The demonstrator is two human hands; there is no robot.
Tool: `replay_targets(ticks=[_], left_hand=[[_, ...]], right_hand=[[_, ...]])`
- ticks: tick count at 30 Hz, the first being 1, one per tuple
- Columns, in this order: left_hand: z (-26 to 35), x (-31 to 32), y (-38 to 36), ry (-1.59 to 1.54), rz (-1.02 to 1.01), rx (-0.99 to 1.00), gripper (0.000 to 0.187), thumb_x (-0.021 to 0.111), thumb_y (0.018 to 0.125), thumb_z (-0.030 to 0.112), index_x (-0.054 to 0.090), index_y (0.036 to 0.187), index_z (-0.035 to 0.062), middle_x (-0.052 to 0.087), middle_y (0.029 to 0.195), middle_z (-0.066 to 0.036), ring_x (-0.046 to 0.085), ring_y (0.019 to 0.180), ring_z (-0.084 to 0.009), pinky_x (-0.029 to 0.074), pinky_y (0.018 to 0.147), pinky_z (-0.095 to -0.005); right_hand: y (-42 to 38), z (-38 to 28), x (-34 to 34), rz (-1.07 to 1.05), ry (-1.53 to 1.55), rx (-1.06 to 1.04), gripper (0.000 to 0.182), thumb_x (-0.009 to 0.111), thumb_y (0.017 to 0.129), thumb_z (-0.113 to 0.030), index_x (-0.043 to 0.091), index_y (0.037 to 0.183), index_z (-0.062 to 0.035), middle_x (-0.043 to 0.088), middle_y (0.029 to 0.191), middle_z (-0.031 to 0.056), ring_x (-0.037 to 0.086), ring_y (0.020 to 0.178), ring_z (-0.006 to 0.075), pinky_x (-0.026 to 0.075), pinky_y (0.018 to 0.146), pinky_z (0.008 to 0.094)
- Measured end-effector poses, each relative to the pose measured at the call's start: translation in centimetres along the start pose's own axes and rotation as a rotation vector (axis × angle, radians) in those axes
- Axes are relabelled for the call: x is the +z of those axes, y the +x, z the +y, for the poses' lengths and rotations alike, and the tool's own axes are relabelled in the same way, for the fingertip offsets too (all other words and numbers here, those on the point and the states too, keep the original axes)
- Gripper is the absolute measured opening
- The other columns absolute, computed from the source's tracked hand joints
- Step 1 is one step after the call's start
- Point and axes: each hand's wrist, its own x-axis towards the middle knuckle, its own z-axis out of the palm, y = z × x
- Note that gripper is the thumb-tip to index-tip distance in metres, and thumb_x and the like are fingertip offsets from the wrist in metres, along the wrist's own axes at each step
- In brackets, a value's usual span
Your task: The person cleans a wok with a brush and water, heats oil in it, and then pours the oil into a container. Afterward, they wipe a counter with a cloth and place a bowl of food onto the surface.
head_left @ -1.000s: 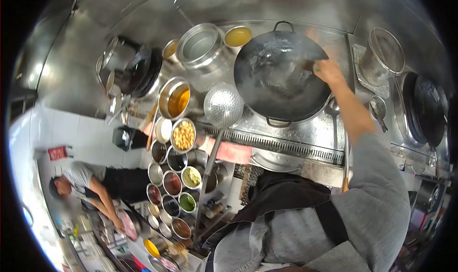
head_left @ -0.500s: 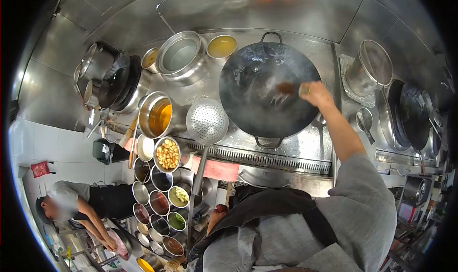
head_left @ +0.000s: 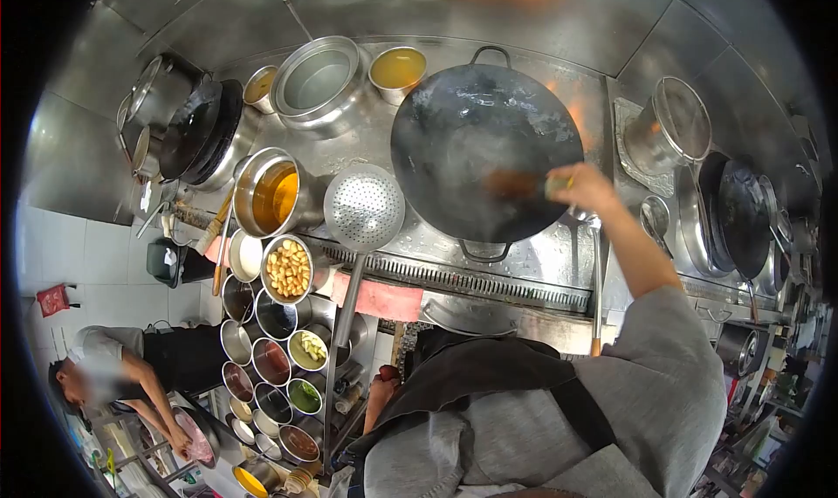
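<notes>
Inside the large black wok point(head_left: 463, 131), a brush point(head_left: 515, 184) with a brown, motion-blurred head sweeps over the wet, steaming surface. My right hand point(head_left: 585, 191) is closed around its short handle, over the wok's right side. Low at my waist, beside the dark apron, is my left hand point(head_left: 381, 395), partly hidden; its fingers look curled at a small red thing point(head_left: 388, 372) whose kind I cannot make out. A perforated skimmer point(head_left: 365, 208) lies left of the wok, its long handle pointing toward me.
Left stand a pot of orange liquid point(head_left: 278, 197), a pot of clear liquid point(head_left: 316, 79) and several ingredient tins point(head_left: 271, 361). A ladle handle point(head_left: 597, 297) runs down right of the wok. A strainer pot point(head_left: 668, 127) stands farther right. Another person point(head_left: 144, 367) handles a bowl at lower left.
The view has shifted, so most things sit farther left. The brush has moved lower in the wok, still in my right hand. An orange glow now shows along the wok's right edge.
</notes>
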Motion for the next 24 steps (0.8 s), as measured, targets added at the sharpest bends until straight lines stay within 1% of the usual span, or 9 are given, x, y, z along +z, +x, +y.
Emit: replay_targets(ticks=[1,2,4,8,11,13,18,20,24], left_hand=[[0.7,-0.1,-0.3,0.091,0.024,0.036,0.048,0.073,0.067,0.024,0.057,0.105,-0.0005,0.065,0.101,-0.017,0.063,0.096,-0.0304,0.048,0.083,-0.0370],[1.0,0.1,-0.5,0.094,0.025,0.043,0.048,0.073,0.067,0.024,0.057,0.105,-0.0005,0.065,0.101,-0.017,0.063,0.096,-0.0304,0.048,0.083,-0.0370],[1.2,0.3,-0.9,0.329,0.056,0.066,0.051,0.074,0.065,0.025,0.058,0.106,-0.0005,0.065,0.100,-0.017,0.063,0.096,-0.0295,0.049,0.082,-0.0370],[4.5,-0.7,-5.0,0.356,0.079,0.085,0.056,0.075,0.064,0.030,0.058,0.108,-0.0006,0.065,0.101,-0.019,0.062,0.098,-0.0309,0.048,0.083,-0.0384],[5.0,-1.5,-4.8,0.529,0.126,0.076,0.056,0.075,0.064,0.030,0.058,0.107,-0.0008,0.065,0.100,-0.019,0.062,0.098,-0.0309,0.048,0.083,-0.0383],[3.8,-2.2,-2.4,0.569,0.132,0.139,0.059,0.076,0.063,0.029,0.057,0.109,-0.0014,0.064,0.102,-0.020,0.062,0.097,-0.0300,0.048,0.084,-0.0381],[13.3,-1.0,-9.8,-0.532,-0.256,0.411,0.035,0.064,0.077,0.011,0.054,0.109,0.0005,0.062,0.084,-0.010,0.063,0.063,-0.0216,0.052,0.050,-0.0324],[17.4,0.1,-9.9,-0.715,-0.334,0.612,0.030,0.061,0.081,0.012,0.054,0.108,0.0024,0.061,0.090,-0.009,0.061,0.075,-0.0191,0.052,0.060,-0.0331],[28.6,2.5,-14.8,-0.751,-0.532,0.530,0.028,0.049,0.094,0.032,0.050,0.111,0.0098,0.059,0.096,-0.007,0.059,0.083,-0.0198,0.051,0.068,-0.0348]], right_hand=[[2.5,3.2,-1.3,0.233,-0.265,-0.166,0.046,0.071,0.064,-0.030,0.066,0.106,-0.0123,0.066,0.098,0.0146,0.064,0.091,0.0292,0.048,0.088,0.0359],[3.2,0.7,-3.9,0.277,-0.333,0.060,0.042,0.069,0.067,-0.031,0.066,0.105,-0.0121,0.066,0.099,0.0145,0.063,0.093,0.0303,0.048,0.087,0.0380],[7.6,1.0,-4.8,0.588,-0.287,-0.069,0.033,0.065,0.073,-0.028,0.066,0.102,-0.0119,0.066,0.093,0.0144,0.063,0.090,0.0329,0.050,0.083,0.0395],[11.6,-5.7,2.3,0.504,-0.259,-0.170,0.026,0.062,0.076,-0.027,0.063,0.097,-0.0118,0.065,0.087,0.0182,0.062,0.084,0.0373,0.050,0.077,0.0466],[8.9,-8.5,8.1,0.485,0.011,-0.290,0.046,0.069,0.072,-0.027,0.061,0.116,-0.0130,0.063,0.101,0.0195,0.060,0.093,0.0368,0.048,0.085,0.0424],[5.8,-8.5,9.2,0.368,0.207,-0.335,0.043,0.070,0.071,-0.027,0.063,0.111,-0.0128,0.064,0.099,0.0180,0.061,0.092,0.0358,0.048,0.085,0.0399],[-2.4,-1.1,4.0,0.101,0.025,-0.373,0.042,0.068,0.066,-0.026,0.066,0.106,-0.0128,0.065,0.098,0.0175,0.062,0.090,0.0339,0.049,0.084,0.0378],[-4.1,2.3,-0.4,0.170,-0.110,-0.187,0.041,0.066,0.065,-0.023,0.067,0.104,-0.0120,0.065,0.096,0.0176,0.063,0.089,0.0333,0.049,0.084,0.0383],[-6.1,6.1,-5.7,0.543,-0.175,-0.040,0.041,0.066,0.067,-0.025,0.067,0.104,-0.0091,0.065,0.096,0.0178,0.063,0.091,0.0323,0.049,0.084,0.0405]])
